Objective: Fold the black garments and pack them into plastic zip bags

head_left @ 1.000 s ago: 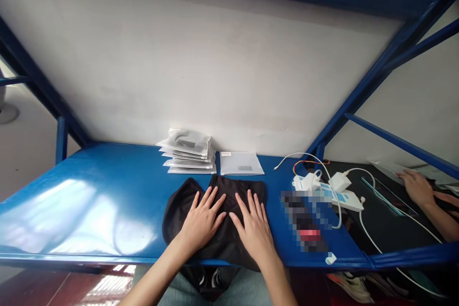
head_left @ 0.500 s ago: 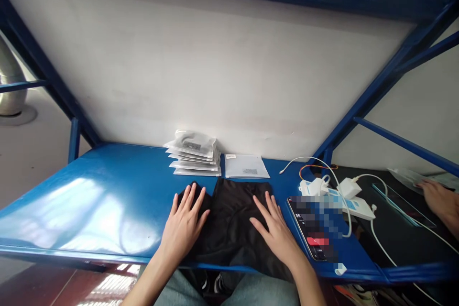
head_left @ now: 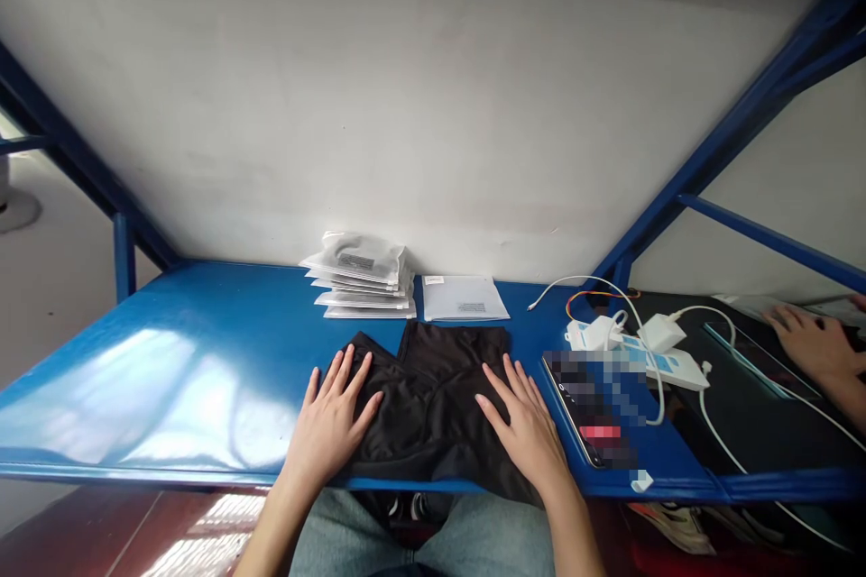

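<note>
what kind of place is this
Probably a small garment-packing workstation: a black garment lies spread on a blue metal bench under the left hand and right hand, a stack of poly bags sits behind it, and another person's hand shows at the right.

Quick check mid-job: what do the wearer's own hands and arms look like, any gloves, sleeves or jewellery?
The left hand and right hand wear no gloves, and no ring, watch or wristband shows. Both forearms are uncovered down to the picture's lower edge, so no sleeve is in view. Light blue jeans show between them.
</note>
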Demonstrator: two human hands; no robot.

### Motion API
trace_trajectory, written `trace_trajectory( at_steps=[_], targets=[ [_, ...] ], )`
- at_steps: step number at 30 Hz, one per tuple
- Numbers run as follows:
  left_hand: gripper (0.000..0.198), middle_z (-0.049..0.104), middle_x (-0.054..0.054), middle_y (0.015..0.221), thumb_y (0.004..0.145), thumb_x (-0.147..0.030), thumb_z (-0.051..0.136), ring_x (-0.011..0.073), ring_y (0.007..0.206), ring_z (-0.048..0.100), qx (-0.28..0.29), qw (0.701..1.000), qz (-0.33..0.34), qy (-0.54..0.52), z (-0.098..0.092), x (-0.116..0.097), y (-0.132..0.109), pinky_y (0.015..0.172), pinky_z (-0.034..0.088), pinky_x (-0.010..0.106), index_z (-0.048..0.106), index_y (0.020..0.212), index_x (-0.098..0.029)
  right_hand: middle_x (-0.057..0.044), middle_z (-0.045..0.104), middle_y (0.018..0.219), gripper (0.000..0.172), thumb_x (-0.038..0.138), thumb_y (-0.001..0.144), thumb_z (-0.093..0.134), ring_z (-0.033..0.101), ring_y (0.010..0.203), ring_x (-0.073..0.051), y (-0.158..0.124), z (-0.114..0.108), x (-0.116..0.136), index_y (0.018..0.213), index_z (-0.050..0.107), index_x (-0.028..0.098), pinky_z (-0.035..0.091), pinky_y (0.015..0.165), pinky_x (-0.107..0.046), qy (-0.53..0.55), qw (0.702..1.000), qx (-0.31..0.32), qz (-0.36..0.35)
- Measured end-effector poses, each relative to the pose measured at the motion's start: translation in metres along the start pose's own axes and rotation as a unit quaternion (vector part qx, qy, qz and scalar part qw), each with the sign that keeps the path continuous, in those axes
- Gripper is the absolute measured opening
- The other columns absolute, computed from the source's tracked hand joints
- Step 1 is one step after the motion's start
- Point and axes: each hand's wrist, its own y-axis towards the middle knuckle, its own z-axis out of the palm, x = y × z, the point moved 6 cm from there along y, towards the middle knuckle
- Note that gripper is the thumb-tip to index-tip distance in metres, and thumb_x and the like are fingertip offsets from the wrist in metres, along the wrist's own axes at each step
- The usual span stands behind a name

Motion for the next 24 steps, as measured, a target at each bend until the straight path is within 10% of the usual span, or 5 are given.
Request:
trace_trajectory(
  at_steps=[17,24],
  targets=[
    [0.061,0.028,0.015,0.169,0.104,-0.044,0.048,0.0336,0.153,0.034,-0.044,0.995,-0.038,-0.080,-0.007,0.007,0.001,0.119,0.037,0.059,0.033,0.161,-0.026,-0.006,0.028,0.170,0.054,0.056,0.105,0.043,0.026,0.157,-0.031,0.000,-0.002,0.000,0.154,0.047,0.035,0.029,0.125,-0.058,0.011,1.000,-0.008,0.007],
    [0.045,0.037,0.013,0.165,0.107,-0.032,0.040,0.0294,0.156,0.029,-0.152,0.987,0.034,-0.048,-0.065,0.050,0.112,0.122,0.036,0.050,0.049,0.151,-0.023,-0.005,0.029,0.169,0.053,0.055,0.105,0.042,0.026,0.157,-0.030,-0.001,-0.001,0.000,0.153,0.049,0.034,0.029,0.126,-0.056,0.005,1.000,-0.014,0.002]
  ],
)
